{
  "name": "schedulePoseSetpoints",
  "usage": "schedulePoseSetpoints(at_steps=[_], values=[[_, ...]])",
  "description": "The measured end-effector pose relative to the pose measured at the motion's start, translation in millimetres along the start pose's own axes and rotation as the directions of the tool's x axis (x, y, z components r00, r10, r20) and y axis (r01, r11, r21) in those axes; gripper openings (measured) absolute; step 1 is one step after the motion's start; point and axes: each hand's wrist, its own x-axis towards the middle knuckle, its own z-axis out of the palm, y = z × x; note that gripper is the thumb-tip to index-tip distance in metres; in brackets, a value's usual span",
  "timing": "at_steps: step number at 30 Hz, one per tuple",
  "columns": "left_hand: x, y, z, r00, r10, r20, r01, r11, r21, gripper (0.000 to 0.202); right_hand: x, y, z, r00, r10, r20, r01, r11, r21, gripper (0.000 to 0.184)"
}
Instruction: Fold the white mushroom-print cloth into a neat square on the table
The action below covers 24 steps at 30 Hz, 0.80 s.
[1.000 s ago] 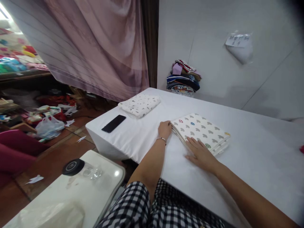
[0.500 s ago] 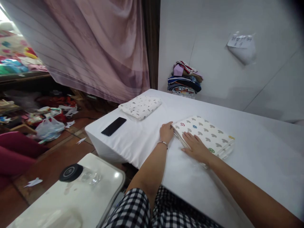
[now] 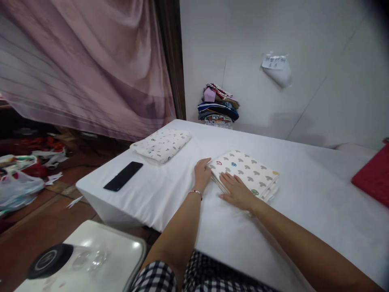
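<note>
A folded white cloth [image 3: 252, 172] with grey mushroom-like shapes and a few coloured ones lies on the white-covered table in front of me. At its left corner is my left hand [image 3: 202, 173], a bracelet on the wrist, fingers curled together against the cloth's edge; the fingertips are partly hidden. My right hand [image 3: 238, 192] rests flat on the near left part of the same cloth, fingers stretched out. Farther left lies a second folded white cloth [image 3: 162, 145] with small dark prints, touched by neither hand.
A black phone [image 3: 123, 176] lies near the table's left edge. Several folded fabrics [image 3: 218, 106] are stacked at the back by the wall. A red item [image 3: 373, 174] is at the far right. A white stool-like surface [image 3: 103, 243] holds a clear bottle with a black lid [image 3: 50, 259].
My view has turned to the right, so everything sits farther left and the red item has come into sight. Both hands stay at the mushroom-print cloth, nearly unmoved.
</note>
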Motion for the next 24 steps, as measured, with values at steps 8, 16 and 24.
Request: schedulePoseSetpoints(at_steps=[8,16,24], values=[[-14.3,17.9,1.4,0.940,0.202,0.274,-0.264,0.942,0.209,0.034,1.2,-3.6,-4.5,1.000,0.022,0.000,-0.022,0.997,0.079,0.077],[-9.6,12.3,5.2,0.933,0.225,0.280,-0.297,0.921,0.251,0.034,6.7,26.3,-34.4,0.970,0.216,-0.114,-0.171,0.933,0.316,0.056],[-6.9,10.7,8.2,0.942,0.237,0.238,-0.291,0.930,0.227,0.032,-26.5,105.7,-25.0,0.815,0.564,-0.134,-0.570,0.822,-0.009,0.058]])
